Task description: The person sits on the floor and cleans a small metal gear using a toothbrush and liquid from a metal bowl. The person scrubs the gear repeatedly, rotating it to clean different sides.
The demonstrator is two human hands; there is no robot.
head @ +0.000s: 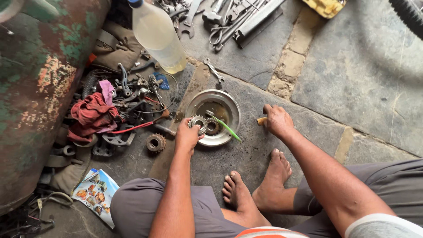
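Bare feet point(257, 189), left hand point(187, 135) grip pinching sprocket point(198, 123) – over metal bowl point(229, 105), right hand point(277, 120) curled on stone floor point(352, 79).

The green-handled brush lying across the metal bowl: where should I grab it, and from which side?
Probably by the green handle of the brush, where it sticks out past the bowl rim toward the right hand. That end is bare and raised off the floor, so fingers could close around it from above on the right. The bristle end sits inside the bowl beside the sprocket held by the left hand.

Stone floor point(361, 75) with metal bowl point(232, 110), bottle point(158, 35), wrenches point(233, 17), red rag point(92, 114).
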